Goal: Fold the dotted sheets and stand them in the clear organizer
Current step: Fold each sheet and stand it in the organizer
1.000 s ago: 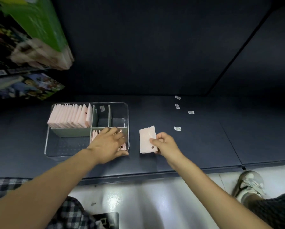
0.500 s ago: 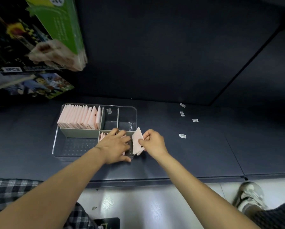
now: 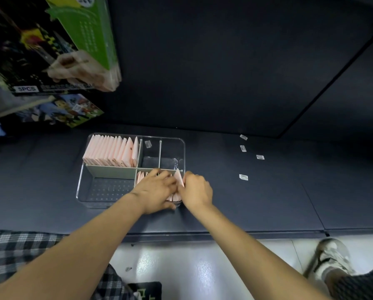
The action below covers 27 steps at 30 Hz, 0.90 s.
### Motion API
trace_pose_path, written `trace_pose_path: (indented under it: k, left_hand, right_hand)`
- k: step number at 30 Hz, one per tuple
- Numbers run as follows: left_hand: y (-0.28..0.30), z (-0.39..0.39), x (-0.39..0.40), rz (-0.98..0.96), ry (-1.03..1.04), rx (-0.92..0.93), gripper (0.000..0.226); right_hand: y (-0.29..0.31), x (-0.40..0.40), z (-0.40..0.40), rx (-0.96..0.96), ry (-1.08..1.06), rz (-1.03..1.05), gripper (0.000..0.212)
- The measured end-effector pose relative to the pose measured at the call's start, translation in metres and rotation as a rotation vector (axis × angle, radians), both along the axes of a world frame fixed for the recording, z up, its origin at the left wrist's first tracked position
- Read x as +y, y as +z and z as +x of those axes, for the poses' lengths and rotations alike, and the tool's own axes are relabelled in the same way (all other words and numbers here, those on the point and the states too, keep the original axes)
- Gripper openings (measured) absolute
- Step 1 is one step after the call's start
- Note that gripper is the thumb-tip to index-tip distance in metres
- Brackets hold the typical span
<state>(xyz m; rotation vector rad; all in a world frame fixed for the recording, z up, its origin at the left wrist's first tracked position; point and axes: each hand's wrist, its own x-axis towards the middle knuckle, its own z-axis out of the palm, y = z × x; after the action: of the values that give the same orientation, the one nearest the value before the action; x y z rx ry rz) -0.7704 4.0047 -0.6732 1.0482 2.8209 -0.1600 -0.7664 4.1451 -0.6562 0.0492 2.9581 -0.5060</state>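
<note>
Sheets, dotted, pink, folded; one (image 3: 178, 179) pinched in the grip of the right hand (image 3: 196, 192), upright, at the right end of the organizer's near-right compartment; its long axis runs roughly 12 to 6 o'clock, top edge up, lower part hidden between the hands.

Organizer (image 3: 82, 182), clear, divided; on a dark shelf (image 3: 257, 202), at 11 o'clock from the hands; far-left compartment packed with a row of standing sheets (image 3: 109, 153); two small far-right compartments hold no sheets; near-left compartment bare, dotted floor showing; near-right compartment part filled with a second row (image 3: 141, 177), mostly covered by the left hand.

Left hand (image 3: 156, 191): lies flat over the second row, fingers spread toward 1 o'clock, apparently pressing the row toward 9 o'clock to keep a gap open; grips nothing that can be seen.

Right hand: fingers closed on the held sheet, at 3 o'clock of the left hand and touching it; nearer the gap, so the seating falls to it.

Relation governing the next move: gap lies straight below the held sheet, between the row and the right wall; sheet judged near seated; needs a push down, kept parallel to the row.

Loose items: four small white labels (image 3: 243, 177) on the shelf at 2 o'clock, well apart from the organizer.
</note>
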Motion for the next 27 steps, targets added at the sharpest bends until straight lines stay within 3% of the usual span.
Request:
trace_pose_path:
  k: [5,12,16,21,24,27]
  left_hand:
    - [-0.002,0.003,-0.001,0.03,0.039,0.001,0.061]
    - [-0.001,0.007,0.002,0.235,0.213,-0.084,0.062]
    - [-0.007,0.013,0.004,0.24,0.274,-0.189,0.073]
    - [0.001,0.015,0.01,0.245,0.29,-0.161,0.074]
    - [0.033,0.022,0.018,0.367,0.302,-0.039,0.063]
    - [0.088,0.036,0.029,0.76,0.334,0.126,0.052]
  right_hand:
    - [-0.003,0.005,0.008,-0.001,-0.053,-0.103,0.033]
    - [-0.009,0.008,0.005,-0.121,-0.169,-0.216,0.021]
    - [-0.014,0.009,0.0,-0.19,-0.213,-0.278,0.024]
    - [-0.004,0.022,0.008,-0.172,-0.193,-0.434,0.026]
    - [0.024,0.046,0.032,-0.067,-0.121,-0.546,0.012]
    - [0.079,0.076,0.06,0.051,-0.014,-0.685,0.003]
